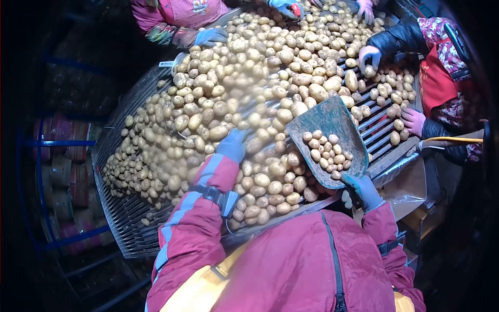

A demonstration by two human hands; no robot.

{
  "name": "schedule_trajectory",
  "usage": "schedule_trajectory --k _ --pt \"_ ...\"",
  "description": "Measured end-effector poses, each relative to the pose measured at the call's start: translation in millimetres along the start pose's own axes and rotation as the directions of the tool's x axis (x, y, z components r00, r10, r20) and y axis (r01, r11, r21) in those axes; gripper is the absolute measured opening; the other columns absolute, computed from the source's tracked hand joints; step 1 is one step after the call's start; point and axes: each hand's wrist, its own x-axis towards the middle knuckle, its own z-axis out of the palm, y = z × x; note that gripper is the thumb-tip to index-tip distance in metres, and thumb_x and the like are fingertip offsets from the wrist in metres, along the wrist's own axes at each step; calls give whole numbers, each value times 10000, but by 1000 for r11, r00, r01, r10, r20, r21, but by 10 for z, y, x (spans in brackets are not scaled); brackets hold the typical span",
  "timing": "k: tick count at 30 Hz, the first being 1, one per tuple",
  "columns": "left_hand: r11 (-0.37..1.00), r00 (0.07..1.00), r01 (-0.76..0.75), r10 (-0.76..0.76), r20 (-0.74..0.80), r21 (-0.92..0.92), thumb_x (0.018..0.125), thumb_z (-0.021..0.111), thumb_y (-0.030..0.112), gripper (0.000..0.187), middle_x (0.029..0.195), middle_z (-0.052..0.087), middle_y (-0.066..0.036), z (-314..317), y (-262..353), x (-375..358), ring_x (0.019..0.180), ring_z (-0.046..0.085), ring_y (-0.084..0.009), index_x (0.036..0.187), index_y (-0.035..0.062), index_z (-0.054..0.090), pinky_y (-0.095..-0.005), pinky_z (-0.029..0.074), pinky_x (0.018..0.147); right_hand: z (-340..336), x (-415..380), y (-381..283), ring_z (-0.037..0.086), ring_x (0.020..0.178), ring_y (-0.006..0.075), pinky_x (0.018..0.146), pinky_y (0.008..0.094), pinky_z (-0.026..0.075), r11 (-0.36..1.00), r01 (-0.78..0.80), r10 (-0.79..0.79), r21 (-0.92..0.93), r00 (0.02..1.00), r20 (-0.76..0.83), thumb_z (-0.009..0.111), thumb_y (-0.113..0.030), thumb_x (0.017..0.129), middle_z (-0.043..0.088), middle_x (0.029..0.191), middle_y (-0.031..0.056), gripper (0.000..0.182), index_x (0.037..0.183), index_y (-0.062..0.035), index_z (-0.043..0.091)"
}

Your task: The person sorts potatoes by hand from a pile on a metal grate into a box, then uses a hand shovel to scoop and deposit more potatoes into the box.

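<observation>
My right hand (368, 192), in a blue-grey glove, is closed round the handle of a worn green scoop (325, 115) at the right of the pile. Several small potatoes (328, 152) lie in the scoop's lower part. My left hand (233, 145), also gloved in blue, reaches into the middle of the heap of potatoes (202, 114). Its fingers point forward, stretched out over the potatoes and touching them. A blurred haze covers part of the heap around that hand.
The heap lies on a slatted metal table (123, 210). Across it, gloved hands of other people show: a blue glove (210, 37) at top left, a pale glove (369, 56) and a pink glove (414, 121) at right. A cardboard box (406, 182) stands below the right edge.
</observation>
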Motion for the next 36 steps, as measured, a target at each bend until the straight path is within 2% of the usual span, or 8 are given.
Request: schedule_trajectory --k 5,8,14,23,26,29,32,36 --pt "984 956 54 -100 275 171 922 617 234 420 1290 619 -155 -163 58 240 1165 630 -333 1341 211 646 -423 501 1003 -4 66 56 586 408 160 367 261 450 1000 21 -22 -17 999 -38 665 -311 954 667 610 77 318 894 -2 708" --pt "995 934 62 -32 355 -73 937 594 246 433 1308 624 -162 12 -155 185 1193 626 -322 1366 262 643 -416 493 1028 11 55 41 590 407 166 364 266 451 999 42 -43 -11 999 -31 670 -321 952 667 603 77 335 871 1 711" --pt "991 994 -43 55 92 -127 925 610 230 414 1278 647 -167 150 -129 8 1213 620 -316 1333 263 674 -398 468 1073 -63 158 141 609 539 120 477 270 472 999 -4 5 36 999 -33 724 -238 918 680 717 30 226 998 -27 714" --pt "957 956 253 -225 190 -141 936 656 233 320 1199 703 -120 53 -6 92 1011 704 -246 1242 160 711 -364 559 879 39 13 -12 572 385 194 351 289 441 999 -11 9 -45 999 -46 663 -343 959 647 579 93 367 867 8 716" --pt "631 904 419 -357 235 -653 939 640 266 357 1127 733 -133 -179 161 26 1043 697 -260 1245 92 700 -395 545 896 90 -91 -114 558 378 188 350 284 424 997 1 -2 -77 1000 -8 671 -346 949 643 584 90 358 893 4 718" --pt "517 980 182 -161 113 -837 946 666 272 374 1175 723 -110 -398 554 -66 1065 676 -211 1248 52 689 -360 531 925 181 -101 -117 554 381 181 353 280 420 999 -15 15 -51 1000 6 675 -344 940 642 594 93 352 910 5 718" --pt "592 990 -38 129 48 -805 984 665 186 427 1269 652 -40 -574 912 -201 972 620 -109 1388 62 605 -245 526 834 267 -68 -151 561 391 181 360 288 434 993 -19 21 -113 1000 11 679 -345 938 643 603 99 356 919 9 718" --pt "650 977 103 -209 -47 -753 955 684 198 367 1237 698 -160 -687 372 -291 1112 667 -252 1284 36 661 -332 509 976 273 -29 -140 576 413 182 380 292 459 998 -15 17 -55 999 40 665 -333 956 646 612 102 345 970 8 718"
